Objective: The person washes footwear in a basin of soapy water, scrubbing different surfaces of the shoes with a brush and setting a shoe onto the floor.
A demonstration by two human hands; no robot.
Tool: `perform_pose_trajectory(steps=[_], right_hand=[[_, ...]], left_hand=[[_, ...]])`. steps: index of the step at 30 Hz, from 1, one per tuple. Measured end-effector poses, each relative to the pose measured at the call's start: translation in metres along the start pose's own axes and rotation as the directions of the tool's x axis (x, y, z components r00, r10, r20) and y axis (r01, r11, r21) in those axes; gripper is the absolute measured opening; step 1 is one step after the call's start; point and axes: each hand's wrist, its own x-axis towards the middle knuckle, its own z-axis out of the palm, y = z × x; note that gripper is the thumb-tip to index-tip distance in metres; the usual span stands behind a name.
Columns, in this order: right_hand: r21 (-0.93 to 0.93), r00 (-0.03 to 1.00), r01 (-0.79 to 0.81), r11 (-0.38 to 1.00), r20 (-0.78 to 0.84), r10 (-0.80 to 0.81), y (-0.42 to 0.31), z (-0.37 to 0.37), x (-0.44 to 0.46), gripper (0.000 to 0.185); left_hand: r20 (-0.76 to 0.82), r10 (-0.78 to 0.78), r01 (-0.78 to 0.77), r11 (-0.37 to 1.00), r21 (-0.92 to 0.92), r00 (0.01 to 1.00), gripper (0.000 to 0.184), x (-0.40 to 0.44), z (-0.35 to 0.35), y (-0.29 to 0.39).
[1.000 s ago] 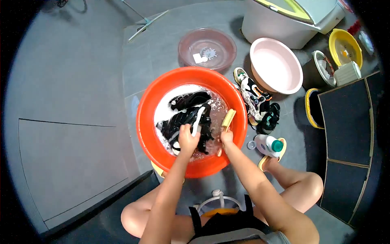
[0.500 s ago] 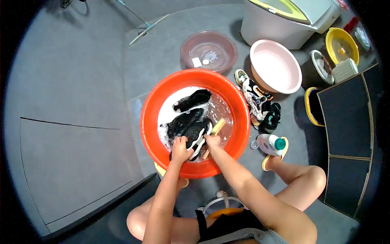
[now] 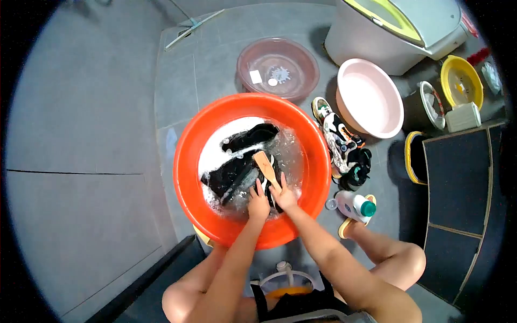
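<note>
An orange-red tub [image 3: 186,161] holds foamy water and several black shoes. One black shoe [image 3: 251,138] lies at the back; another [image 3: 229,176] is in the middle. My left hand [image 3: 258,204] is at the tub's near side, its fingers apart, at the edge of a partly hidden black-and-white shoe. Beside it, my right hand [image 3: 284,196] has the handle of a wooden brush [image 3: 265,167] between thumb and fingers. The brush points up and left, its flat wooden back facing up, its bristles hidden. Suds blur what lies under both hands.
Behind the tub stand a clear pinkish basin [image 3: 279,67] and a pale pink basin [image 3: 370,98]. Worn shoes [image 3: 342,142] and a white bottle with a green cap [image 3: 355,205] are at the right. Farther right are a yellow basin [image 3: 461,81] and a dark cabinet [image 3: 458,183].
The brush has turned over, its wooden back now facing up, and moved left over the shoes. My left hand has moved right, beside my right hand, and its fingers have spread.
</note>
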Motion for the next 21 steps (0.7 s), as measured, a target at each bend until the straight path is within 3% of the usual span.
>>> perform_pose_trajectory(steps=[1, 4, 6, 7, 9, 10, 11, 12, 14, 15, 16, 18, 19, 21], right_hand=[[-0.100, 0.998, -0.025, 0.995, -0.058, 0.020, -0.014, -0.002, -0.008, 0.082], [-0.078, 0.987, -0.056, 0.995, -0.156, 0.043, -0.015, 0.007, -0.004, 0.084], [-0.046, 0.992, -0.121, 0.992, -0.043, 0.119, -0.021, -0.003, 0.005, 0.089], [-0.035, 0.987, -0.159, 0.987, 0.016, 0.159, -0.021, -0.010, 0.007, 0.092], [-0.015, 0.999, -0.039, 0.999, -0.029, 0.039, 0.001, -0.003, 0.023, 0.103], [-0.009, 0.998, 0.024, 1.000, -0.051, -0.025, -0.002, -0.009, 0.025, 0.109], [0.168, 0.999, -0.037, 0.985, 0.028, 0.033, -0.001, -0.020, 0.028, 0.113], [0.240, 0.991, -0.111, 0.964, 0.104, 0.089, -0.004, -0.028, 0.032, 0.110], [0.365, 0.991, -0.121, 0.923, 0.096, 0.092, 0.010, -0.023, 0.045, 0.108], [0.425, 0.980, -0.187, 0.886, 0.146, 0.137, 0.005, -0.034, 0.043, 0.105], [0.475, 0.996, -0.087, 0.876, 0.042, 0.076, 0.010, -0.034, 0.042, 0.102], [0.434, 0.994, -0.108, 0.894, 0.023, 0.109, 0.013, -0.044, 0.034, 0.099], [0.403, 0.995, -0.078, 0.912, -0.025, 0.096, -0.001, -0.057, 0.017, 0.096], [0.214, 0.985, -0.073, 0.974, -0.141, 0.105, -0.023, -0.071, -0.004, 0.092]], left_hand=[[-0.015, -0.020, 0.021, 0.994, 0.107, 1.000, 0.072, 0.003, 0.010, 0.001], [-0.025, -0.007, 0.014, 0.956, 0.294, 1.000, 0.061, 0.006, 0.018, 0.011], [-0.263, 0.142, -0.025, 0.915, 0.403, 0.954, 0.069, 0.010, 0.027, 0.011], [-0.202, 0.129, -0.062, 0.950, 0.306, 0.971, 0.072, 0.009, 0.024, 0.012], [-0.068, 0.121, -0.114, 0.989, 0.100, 0.990, 0.078, 0.005, 0.009, 0.007], [-0.124, 0.184, -0.190, 0.981, -0.047, 0.975, 0.087, 0.008, -0.003, -0.002], [0.095, 0.038, -0.013, 0.966, -0.257, 0.995, 0.085, 0.012, -0.017, -0.012], [0.325, -0.053, 0.192, 0.890, -0.413, 0.944, 0.083, 0.016, -0.040, -0.016], [-0.045, 0.151, -0.152, 0.842, -0.517, 0.987, 0.079, 0.029, -0.006, -0.060], [0.134, -0.020, 0.092, 0.824, -0.559, 0.991, 0.075, 0.021, -0.035, -0.043], [0.006, 0.031, -0.023, 0.834, -0.551, 0.999, 0.074, 0.017, -0.035, -0.041], [-0.024, 0.034, -0.041, 0.891, -0.453, 0.999, 0.077, 0.004, -0.048, -0.025], [-0.146, 0.102, -0.144, 0.939, -0.312, 0.984, 0.078, -0.003, -0.054, -0.013], [-0.176, 0.120, -0.123, 0.992, -0.009, 0.977, 0.083, -0.016, -0.051, 0.007]])
